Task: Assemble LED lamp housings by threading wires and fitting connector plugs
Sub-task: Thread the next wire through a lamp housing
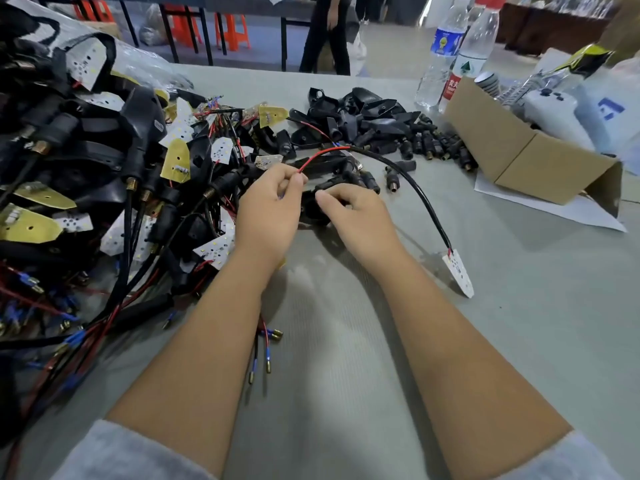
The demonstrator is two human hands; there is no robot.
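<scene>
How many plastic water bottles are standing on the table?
2, both upright at the far right of the table, behind the cardboard box: the blue-labelled bottle and, touching its right side, the red-labelled bottle. Clutter behind the box may hide more.

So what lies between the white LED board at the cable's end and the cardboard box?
Head view: only bare grey table and the box's shadow lie between the LED board and the cardboard box.

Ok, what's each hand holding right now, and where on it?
Left hand pinches the red wire at its free end. Right hand grips the black lamp housing on its upper edge; the housing is mostly hidden.
</scene>
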